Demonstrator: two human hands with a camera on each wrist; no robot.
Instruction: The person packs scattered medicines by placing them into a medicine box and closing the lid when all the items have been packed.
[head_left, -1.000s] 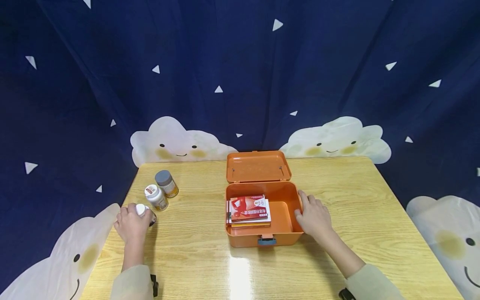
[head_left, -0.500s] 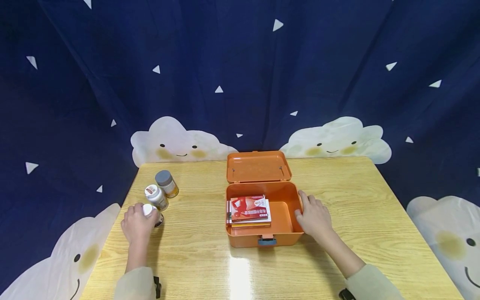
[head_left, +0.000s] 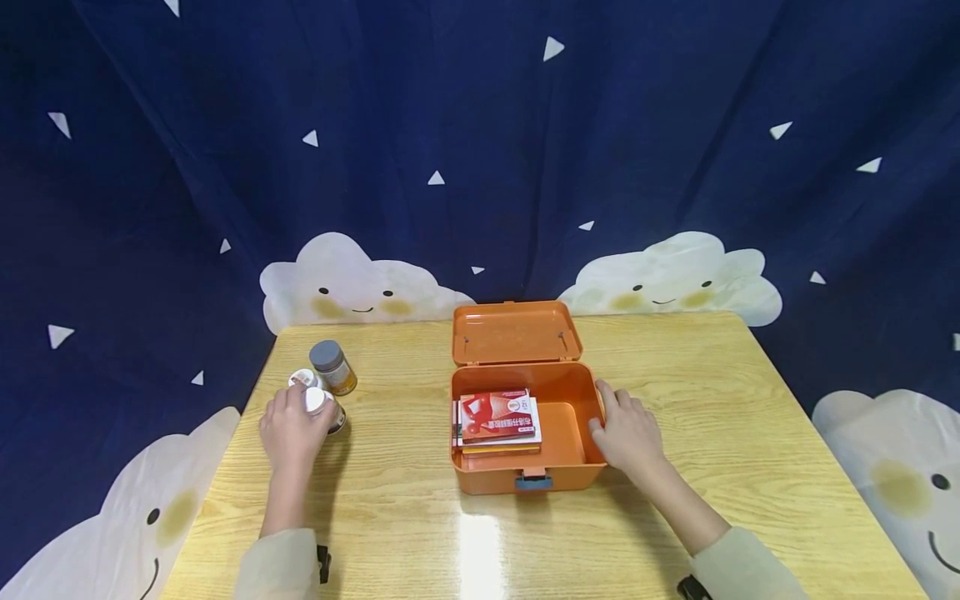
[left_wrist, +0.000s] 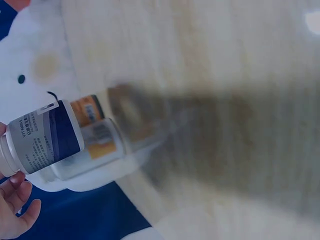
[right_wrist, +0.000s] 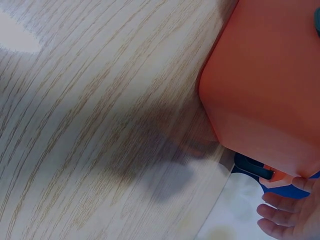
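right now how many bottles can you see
3: the held bottle in the left hand, a white-capped bottle partly hidden behind it, and a gray-capped bottle farthest back.

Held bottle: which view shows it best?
Left wrist: the held bottle appears large there, its printed grey-and-blue side facing the camera. Head shows mostly its white cap from above, with little of the body. Right wrist doesn't show it.
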